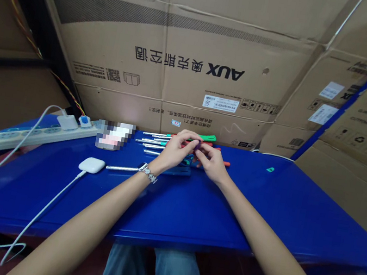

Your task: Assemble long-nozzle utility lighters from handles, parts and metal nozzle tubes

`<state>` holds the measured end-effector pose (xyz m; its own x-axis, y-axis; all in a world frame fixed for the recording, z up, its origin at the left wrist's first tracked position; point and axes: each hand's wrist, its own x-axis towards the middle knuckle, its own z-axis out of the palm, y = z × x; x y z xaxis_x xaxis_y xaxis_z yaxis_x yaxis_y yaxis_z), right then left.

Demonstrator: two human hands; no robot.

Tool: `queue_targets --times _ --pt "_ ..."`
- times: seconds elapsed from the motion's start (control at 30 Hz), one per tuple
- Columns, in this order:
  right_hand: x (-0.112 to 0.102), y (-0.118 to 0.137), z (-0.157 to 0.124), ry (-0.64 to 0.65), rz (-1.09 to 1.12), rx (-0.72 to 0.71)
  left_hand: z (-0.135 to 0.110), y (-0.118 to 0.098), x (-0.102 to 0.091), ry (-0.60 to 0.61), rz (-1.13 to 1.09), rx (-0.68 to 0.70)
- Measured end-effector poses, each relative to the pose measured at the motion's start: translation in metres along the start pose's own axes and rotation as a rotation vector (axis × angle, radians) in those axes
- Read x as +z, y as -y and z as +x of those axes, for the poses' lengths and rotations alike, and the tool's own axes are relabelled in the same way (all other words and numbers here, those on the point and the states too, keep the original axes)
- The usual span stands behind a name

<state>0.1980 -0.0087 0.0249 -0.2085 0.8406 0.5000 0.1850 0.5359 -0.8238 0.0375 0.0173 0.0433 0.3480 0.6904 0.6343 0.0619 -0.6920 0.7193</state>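
Observation:
My left hand (pixel 177 149) and my right hand (pixel 210 161) meet over a row of several small screwdrivers (pixel 155 142) at the far side of the blue table (pixel 193 205). Their steel shafts point left; the handles are green (pixel 208 138) and red-orange (pixel 224 163). Both hands have their fingers curled and pinched together around something small and dark between them; I cannot make out what it is. A dark case or holder (pixel 180 170) lies under my left hand. One more steel shaft (pixel 122 168) lies by my left wrist, which wears a metal watch (pixel 146 172).
A white earbud case (pixel 92 165) on a white cable sits left of my wrist. A power strip (pixel 39 134) with plugs lies at the far left. A small teal piece (pixel 270 169) rests at the right. Big cardboard boxes (pixel 189 63) wall the table's far edge.

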Motion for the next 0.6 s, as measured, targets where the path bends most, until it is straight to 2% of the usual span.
queue_targets --times 0.13,0.2,0.3,0.43,0.6 --pt "0.006 -0.003 0.001 -0.140 -0.015 -0.034 0.001 0.002 0.004 -0.094 0.030 -0.031" --pt "0.007 -0.004 0.002 -0.164 -0.031 -0.018 0.001 0.001 0.006 -0.121 0.034 -0.061" --pt "0.003 -0.002 0.003 -0.088 -0.054 0.003 0.000 0.000 0.004 -0.076 0.022 -0.071" --pt "-0.004 0.003 0.003 0.019 -0.062 -0.006 0.000 -0.001 0.001 0.044 0.024 0.018" --pt "0.001 0.003 0.002 -0.036 -0.021 0.022 0.001 -0.002 0.002 -0.042 0.028 0.001"
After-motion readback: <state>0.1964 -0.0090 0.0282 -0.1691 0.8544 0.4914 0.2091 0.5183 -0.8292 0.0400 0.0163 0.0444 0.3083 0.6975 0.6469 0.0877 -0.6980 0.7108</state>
